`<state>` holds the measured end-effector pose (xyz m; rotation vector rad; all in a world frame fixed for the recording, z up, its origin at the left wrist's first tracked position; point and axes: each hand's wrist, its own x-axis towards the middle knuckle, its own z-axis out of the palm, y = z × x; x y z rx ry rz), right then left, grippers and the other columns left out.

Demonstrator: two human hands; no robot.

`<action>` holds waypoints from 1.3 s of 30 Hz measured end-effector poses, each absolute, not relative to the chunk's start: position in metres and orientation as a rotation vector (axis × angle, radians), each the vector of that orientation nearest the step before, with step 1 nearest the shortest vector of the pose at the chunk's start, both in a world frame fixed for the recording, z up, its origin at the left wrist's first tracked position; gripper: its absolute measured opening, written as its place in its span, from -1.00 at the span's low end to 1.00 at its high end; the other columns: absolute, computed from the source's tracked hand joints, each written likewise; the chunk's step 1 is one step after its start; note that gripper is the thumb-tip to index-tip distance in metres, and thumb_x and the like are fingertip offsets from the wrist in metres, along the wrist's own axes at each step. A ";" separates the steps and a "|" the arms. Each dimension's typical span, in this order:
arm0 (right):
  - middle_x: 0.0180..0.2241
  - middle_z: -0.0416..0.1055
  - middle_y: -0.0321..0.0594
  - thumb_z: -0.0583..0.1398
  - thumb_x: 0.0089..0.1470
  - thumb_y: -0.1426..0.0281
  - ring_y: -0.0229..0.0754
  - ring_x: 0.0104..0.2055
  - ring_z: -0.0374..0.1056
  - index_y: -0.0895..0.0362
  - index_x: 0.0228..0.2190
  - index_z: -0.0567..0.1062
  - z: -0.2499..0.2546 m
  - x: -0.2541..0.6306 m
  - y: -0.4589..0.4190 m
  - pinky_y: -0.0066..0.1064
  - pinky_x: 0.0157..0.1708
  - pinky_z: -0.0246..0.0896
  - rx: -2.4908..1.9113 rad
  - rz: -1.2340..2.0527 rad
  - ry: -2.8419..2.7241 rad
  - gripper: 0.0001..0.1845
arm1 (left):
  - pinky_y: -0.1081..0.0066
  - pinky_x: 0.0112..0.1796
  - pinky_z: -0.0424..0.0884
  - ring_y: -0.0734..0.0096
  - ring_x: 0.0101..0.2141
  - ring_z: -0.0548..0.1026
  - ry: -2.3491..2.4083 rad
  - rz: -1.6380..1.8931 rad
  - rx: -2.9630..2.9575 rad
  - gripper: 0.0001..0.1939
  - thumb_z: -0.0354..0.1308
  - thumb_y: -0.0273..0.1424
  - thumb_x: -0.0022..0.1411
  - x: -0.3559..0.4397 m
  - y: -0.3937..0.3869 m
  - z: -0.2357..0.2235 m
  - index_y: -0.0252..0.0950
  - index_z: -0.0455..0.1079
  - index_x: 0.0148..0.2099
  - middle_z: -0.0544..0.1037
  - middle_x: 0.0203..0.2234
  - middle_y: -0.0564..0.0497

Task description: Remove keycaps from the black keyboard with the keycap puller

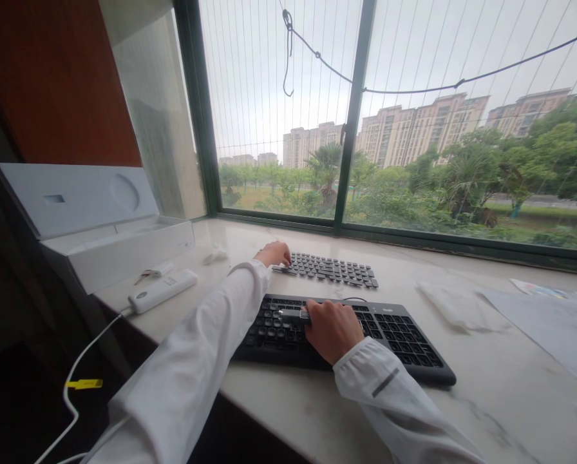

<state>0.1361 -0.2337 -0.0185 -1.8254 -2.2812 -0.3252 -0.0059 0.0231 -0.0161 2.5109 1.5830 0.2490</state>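
White sleeves fill the bottom of the view, one on each arm. Far to the left, a white box (100,232) sits open on the stone sill (486,386), and a white power strip (161,290) lies just in front of it with its cord (83,361) hanging down off the edge.

Next comes the left hand (273,253). It reaches out to the back of the sill and rests on the left end of a row of loose black keys (331,269). Its fingers are curled down onto the keys — I cannot tell if they hold one.

Closer in lies a black keyboard (404,341), flat on the sill and just in front of the loose keys. The right hand (331,330) sits on top of its middle part. This hand is closed in a fist around a small silver and black tool (293,314), and the tool sticks out to the left over the keyboard.

To the right of the keyboard lie a clear plastic bag (455,306) and a grey sheet (549,325).
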 end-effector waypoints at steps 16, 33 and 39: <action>-0.44 0.46 -0.08 0.02 0.09 0.37 -0.06 -0.36 0.43 0.13 -0.33 0.47 -0.005 0.147 -0.233 -0.32 -0.38 0.19 -1.970 -0.377 -2.153 -0.76 | 0.56 -0.38 0.37 0.56 -0.53 0.48 1.577 0.188 2.532 -0.73 0.31 -0.31 -0.07 -0.007 0.029 -0.016 -0.13 0.53 -0.23 0.59 -0.33 0.07; -0.43 0.46 -0.06 0.06 -0.03 0.44 -0.03 -0.36 0.43 0.15 -0.40 0.47 -0.013 0.152 -0.225 -0.31 -0.41 0.19 -2.026 -0.380 -2.150 -0.81 | 0.48 -0.20 0.36 0.39 -0.28 0.50 1.724 0.195 2.609 -0.79 0.28 -0.25 -0.04 -0.017 0.027 -0.009 -0.09 0.54 -0.27 0.58 -0.29 0.07; -0.38 0.46 -0.04 0.06 0.02 0.42 -0.05 -0.31 0.43 0.15 -0.34 0.47 -0.013 0.149 -0.227 -0.31 -0.35 0.19 -2.051 -0.319 -2.171 -0.79 | 0.47 -0.19 0.36 0.38 -0.27 0.50 1.759 0.209 2.595 -0.77 0.27 -0.24 -0.03 -0.011 0.031 -0.015 -0.09 0.54 -0.25 0.58 -0.28 0.05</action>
